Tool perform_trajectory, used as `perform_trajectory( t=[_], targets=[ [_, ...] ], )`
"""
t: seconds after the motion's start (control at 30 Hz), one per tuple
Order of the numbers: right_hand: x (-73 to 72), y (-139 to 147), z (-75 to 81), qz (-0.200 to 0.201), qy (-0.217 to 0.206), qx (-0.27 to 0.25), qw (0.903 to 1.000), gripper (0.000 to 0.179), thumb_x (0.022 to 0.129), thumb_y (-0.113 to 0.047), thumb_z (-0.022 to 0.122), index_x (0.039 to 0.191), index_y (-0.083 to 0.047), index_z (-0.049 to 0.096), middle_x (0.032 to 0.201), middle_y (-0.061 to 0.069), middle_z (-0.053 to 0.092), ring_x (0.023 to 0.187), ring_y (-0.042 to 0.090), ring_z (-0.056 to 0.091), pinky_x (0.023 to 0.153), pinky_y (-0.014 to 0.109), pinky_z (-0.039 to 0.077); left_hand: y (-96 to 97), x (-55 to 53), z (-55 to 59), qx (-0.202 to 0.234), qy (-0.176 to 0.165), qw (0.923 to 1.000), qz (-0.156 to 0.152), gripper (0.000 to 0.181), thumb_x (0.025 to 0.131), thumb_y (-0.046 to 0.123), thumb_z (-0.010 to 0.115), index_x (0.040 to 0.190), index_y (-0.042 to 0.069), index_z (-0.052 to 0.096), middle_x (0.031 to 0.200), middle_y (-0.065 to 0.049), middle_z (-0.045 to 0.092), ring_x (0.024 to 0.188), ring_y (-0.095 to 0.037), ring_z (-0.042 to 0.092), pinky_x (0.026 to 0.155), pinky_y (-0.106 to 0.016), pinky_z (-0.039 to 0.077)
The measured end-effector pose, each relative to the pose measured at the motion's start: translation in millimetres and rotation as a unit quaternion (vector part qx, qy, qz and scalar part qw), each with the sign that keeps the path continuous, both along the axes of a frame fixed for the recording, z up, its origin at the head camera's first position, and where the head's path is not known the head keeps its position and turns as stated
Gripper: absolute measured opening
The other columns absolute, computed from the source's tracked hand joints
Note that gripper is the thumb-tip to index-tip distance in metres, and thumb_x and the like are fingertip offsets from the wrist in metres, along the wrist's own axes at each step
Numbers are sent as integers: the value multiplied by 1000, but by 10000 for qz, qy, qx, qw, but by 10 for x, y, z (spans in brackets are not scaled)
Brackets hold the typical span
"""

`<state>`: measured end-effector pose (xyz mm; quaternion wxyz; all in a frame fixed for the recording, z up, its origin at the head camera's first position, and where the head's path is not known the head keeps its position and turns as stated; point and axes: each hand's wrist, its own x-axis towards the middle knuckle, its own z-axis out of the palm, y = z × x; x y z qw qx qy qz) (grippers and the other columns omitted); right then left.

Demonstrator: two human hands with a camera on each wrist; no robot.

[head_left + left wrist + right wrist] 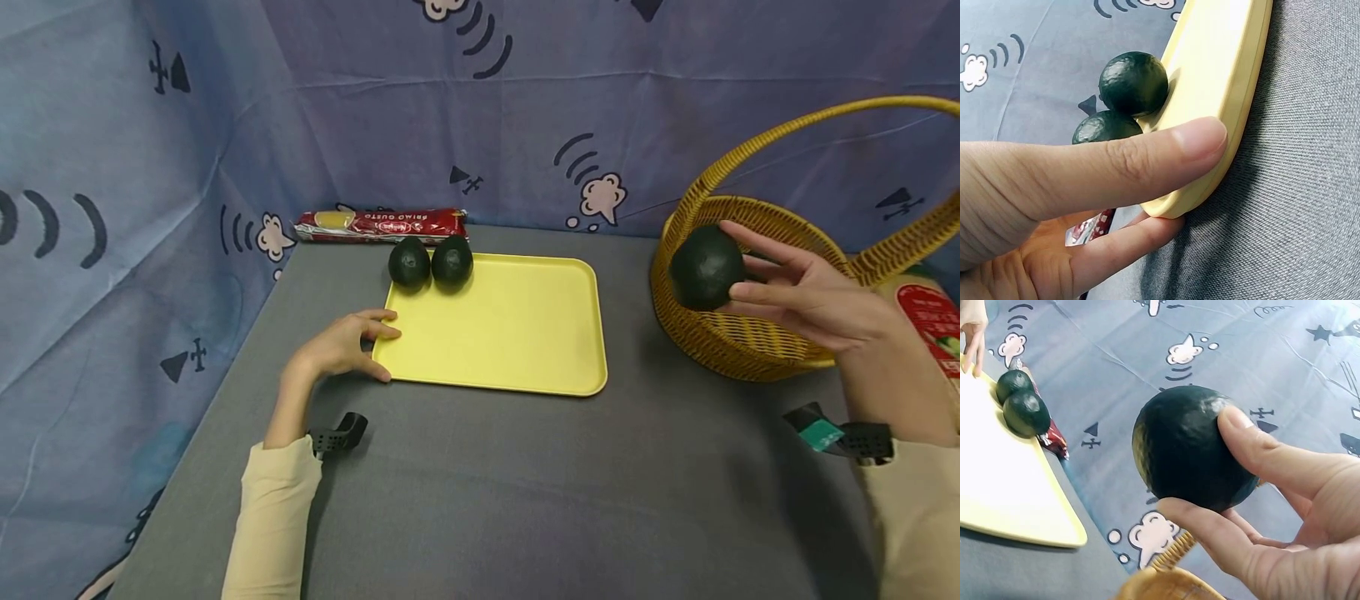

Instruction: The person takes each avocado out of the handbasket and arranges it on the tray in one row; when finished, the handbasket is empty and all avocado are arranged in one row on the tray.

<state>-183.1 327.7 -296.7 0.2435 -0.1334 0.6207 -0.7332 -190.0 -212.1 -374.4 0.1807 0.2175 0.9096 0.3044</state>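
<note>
Above the wicker basket (pixel 738 346), my right hand (pixel 817 292) holds a dark green avocado (pixel 707 268) between thumb and fingers. The right wrist view shows this avocado (pixel 1194 450) close up, clear of the basket. At the left end of a yellow tray (pixel 495 325), my left hand (pixel 341 343) grips the near corner, its thumb (pixel 1200 139) along the rim and a finger against the outer edge. Two more avocados, one (pixel 409 263) left of the other (pixel 452 262), sit side by side at the tray's far left corner.
Behind the tray lies a red packet (pixel 382 225) along the table's back edge. The basket's tall handle (pixel 795 133) arches over its opening. A bag with a red label (pixel 930 321) stands right of the basket, partly hidden by my right arm. Patterned blue cloth (pixel 525 108) hangs behind.
</note>
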Motion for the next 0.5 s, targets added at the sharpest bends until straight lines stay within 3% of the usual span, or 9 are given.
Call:
perform_trajectory(
  t=[0.2,0.5],
  targets=[
    [-72,-219,4,645,-58,-788,9948,73,94,20,36,153,-22,25,138,2,49,115,26,60,88,39,51,-1,-10,-16,-23,-5,10000,10,64,70,10,85,125,-7,59,145,-21,42,135,-40,33,107,-52,31],
    [-179,-693,-23,390,-174,-282,9987,69,93,15,47,148,-26,39,134,3,48,112,23,62,87,37,52,1,-10,-8,-95,-37,9999,41,64,70,11,85,126,-6,59,146,-19,41,135,-39,33,107,-52,31]
  ],
)
